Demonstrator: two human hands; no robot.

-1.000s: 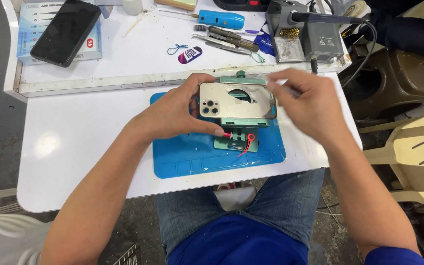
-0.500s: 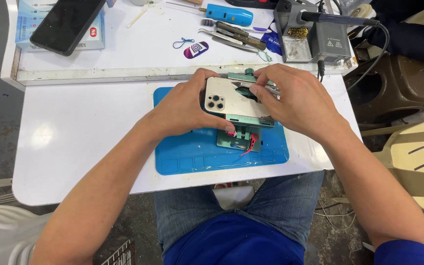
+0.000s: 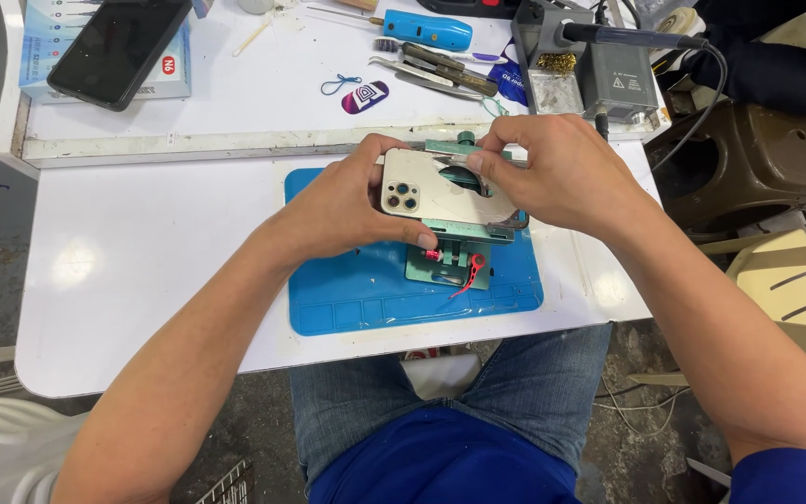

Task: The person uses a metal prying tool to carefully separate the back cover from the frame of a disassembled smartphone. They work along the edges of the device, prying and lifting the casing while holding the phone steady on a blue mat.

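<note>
A pale phone (image 3: 426, 191) lies back side up, cameras to the left, in a green clamp fixture (image 3: 454, 250) with a red lever, on a blue work mat (image 3: 366, 299). My left hand (image 3: 342, 207) grips the phone's left end. My right hand (image 3: 557, 173) covers its right end, thumb and fingers pinched at the phone's top edge near the middle. Whether they pinch a tool there cannot be made out.
A black phone (image 3: 118, 47) rests on a box at the back left. Behind the mat lie a blue tool (image 3: 426, 30), tweezers (image 3: 431, 65) and a grey soldering station (image 3: 599, 75). A brown stool (image 3: 757, 159) and a cream chair (image 3: 795, 289) stand to the right.
My right hand has moved in from the phone's right end to its top edge. The left hand keeps its grip on the phone.
</note>
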